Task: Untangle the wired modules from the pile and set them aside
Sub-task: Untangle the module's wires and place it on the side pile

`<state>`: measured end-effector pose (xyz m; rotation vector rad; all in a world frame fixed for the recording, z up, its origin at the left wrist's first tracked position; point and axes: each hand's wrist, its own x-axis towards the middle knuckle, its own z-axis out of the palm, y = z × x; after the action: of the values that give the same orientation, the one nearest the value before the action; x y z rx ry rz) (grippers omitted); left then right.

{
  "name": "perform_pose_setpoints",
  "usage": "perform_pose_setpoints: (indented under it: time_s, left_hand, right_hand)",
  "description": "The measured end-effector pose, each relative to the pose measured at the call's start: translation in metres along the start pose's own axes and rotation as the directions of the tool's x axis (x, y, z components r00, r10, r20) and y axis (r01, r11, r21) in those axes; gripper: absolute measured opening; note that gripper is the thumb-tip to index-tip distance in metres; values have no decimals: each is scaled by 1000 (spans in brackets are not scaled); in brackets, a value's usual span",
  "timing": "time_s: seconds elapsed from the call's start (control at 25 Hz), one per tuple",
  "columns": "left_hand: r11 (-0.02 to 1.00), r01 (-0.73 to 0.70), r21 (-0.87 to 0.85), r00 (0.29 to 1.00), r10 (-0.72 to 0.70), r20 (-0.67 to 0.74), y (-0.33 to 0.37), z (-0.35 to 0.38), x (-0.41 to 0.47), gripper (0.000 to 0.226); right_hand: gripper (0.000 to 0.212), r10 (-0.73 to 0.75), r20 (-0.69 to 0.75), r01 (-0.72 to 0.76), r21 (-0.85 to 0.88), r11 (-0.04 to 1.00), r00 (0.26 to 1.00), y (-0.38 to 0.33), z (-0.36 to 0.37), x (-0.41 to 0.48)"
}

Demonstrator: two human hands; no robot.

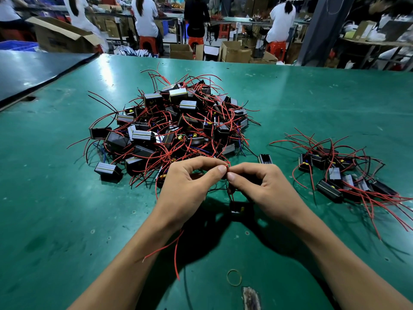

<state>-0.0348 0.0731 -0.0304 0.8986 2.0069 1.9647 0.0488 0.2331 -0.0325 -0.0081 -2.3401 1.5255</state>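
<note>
Your left hand and right hand both pinch one red wire just in front of the pile. A black module sits nearer you than the pile, and a smaller cluster of modules lies to the pile's right.

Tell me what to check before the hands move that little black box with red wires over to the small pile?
1. Grip: left hand and right hand both pinch the red wire: ok.
2. Module free of the big pile: cannot tell; the hands hide its wires.
3. Module lifted off the table: cannot tell.
4. Room beside the small pile: ok, bare table around it.
5. Loose red wires trailing under the left wrist: not ok, they might snag.
</note>
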Motion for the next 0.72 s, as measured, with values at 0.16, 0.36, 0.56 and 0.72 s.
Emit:
perform_pose_setpoints:
  time_s: [0.16,0.36,0.56,0.72]
  left_hand:
    - [999,-11,46,1000,12,-6,2,-1,-1,7]
    - [992,-4,124,1000,6,-13,2,-2,0,4]
    - [974,-51,220,999,53,-4,1,2,-1,3]
    - [941,-137,308,990,143,2,2,1,-2,5]
  right_hand:
    - [11,7,4,-7,-18,1000,1000,1,-1,0]
    - [12,29,12,-29,-31,999,999,1,0,0]
    - [14,33,-55,-35,-45,998,998,1,-3,0]
    - [9,-40,-192,18,-116,993,981,-1,-1,1]
